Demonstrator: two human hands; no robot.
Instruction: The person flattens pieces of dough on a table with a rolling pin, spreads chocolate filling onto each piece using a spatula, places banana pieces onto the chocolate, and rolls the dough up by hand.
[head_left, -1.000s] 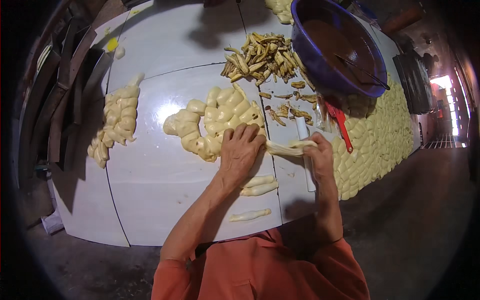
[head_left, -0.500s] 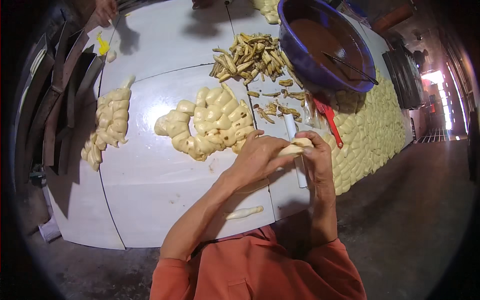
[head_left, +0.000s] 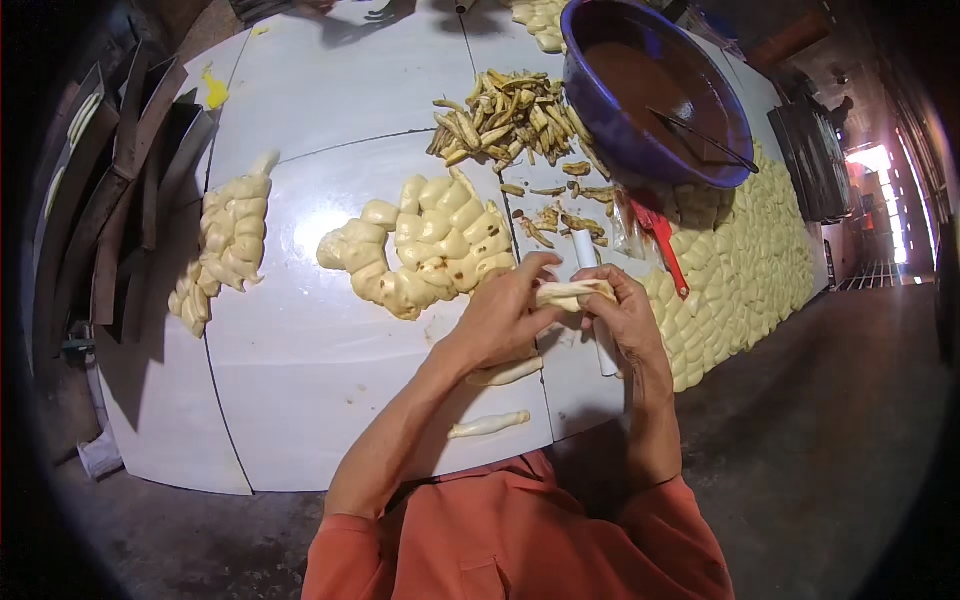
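Between my two hands is a folded strip of pale dough (head_left: 562, 291), with a bit of brown showing at its right end. My left hand (head_left: 500, 315) pinches the strip's left end, and my right hand (head_left: 630, 308) pinches the other, fingers curled. Beneath my right hand lies a white rolling rod (head_left: 606, 352) on the table. Two rolled dough sticks, one (head_left: 508, 373) under my left wrist and another (head_left: 490, 425) nearer me, lie to the left. Beyond my left hand sits a cluster of dough lumps (head_left: 445, 235), some with brown spots.
Brownish banana-like slices (head_left: 505, 118) are heaped at the back, beside a purple basin (head_left: 590, 95) of brown liquid. A red-handled tool (head_left: 663, 245) lies near rows of dough pieces (head_left: 735, 270). More dough (head_left: 235, 235), a yellow tool (head_left: 215, 90) and dark metal trays (head_left: 125, 170) are left.
My hands have shifted slightly left, turning the dough strip more level. At the upper left, another person's hand has left the yellow tool, and the small pale lump there is gone.
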